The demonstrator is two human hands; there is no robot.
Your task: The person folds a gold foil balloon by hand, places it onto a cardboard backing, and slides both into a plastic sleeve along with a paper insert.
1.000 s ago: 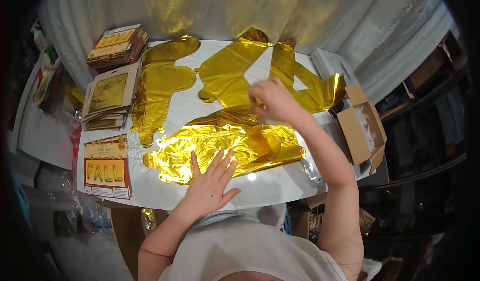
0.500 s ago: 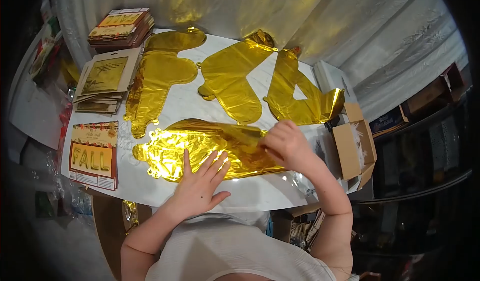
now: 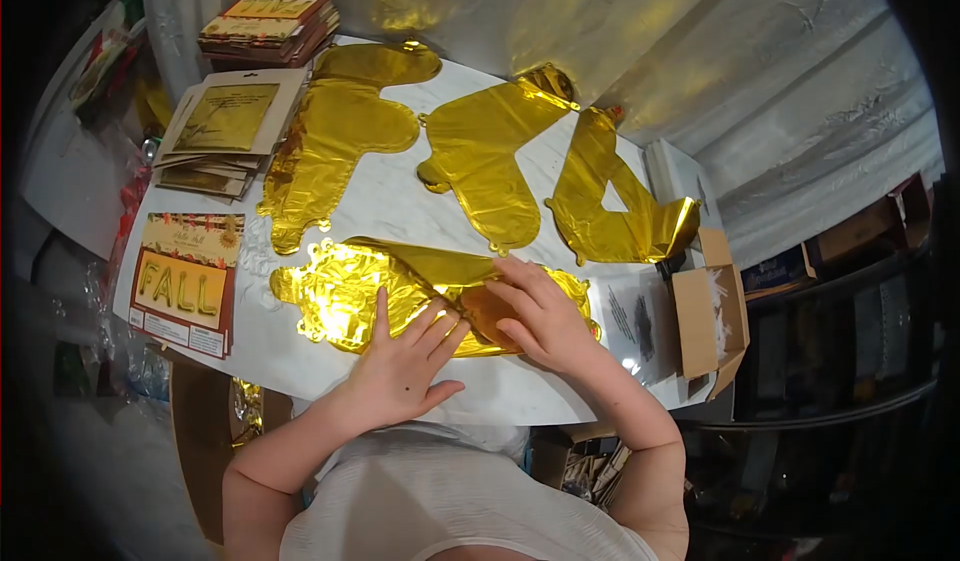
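Observation:
A shiny gold foil balloon (image 3: 340, 296) lies flat and creased across the front of the table, partly folded over itself. My left hand (image 3: 408, 366) rests on its near edge with the fingers spread. Over the balloon's right part lies my right hand (image 3: 540, 316), fingers stretched out and slightly bent, touching the foil. Behind them are flat gold letter balloons: an F-shaped one (image 3: 345, 126), an L-shaped or bent one (image 3: 485, 151) and an A-shaped one (image 3: 585, 186).
At the left stand a stack of FALL packages (image 3: 265, 26), a pile of cards (image 3: 225, 121) and another FALL package (image 3: 185, 281). An open cardboard box (image 3: 695, 321) with white filling sits at the right edge, beside a clear plastic bag (image 3: 635, 321). A pale curtain (image 3: 700, 71) hangs behind.
My right hand has moved left and opened from a pinch to lie on the foil. The balloon's right part now lies folded leftward. My left hand stays nearly in place.

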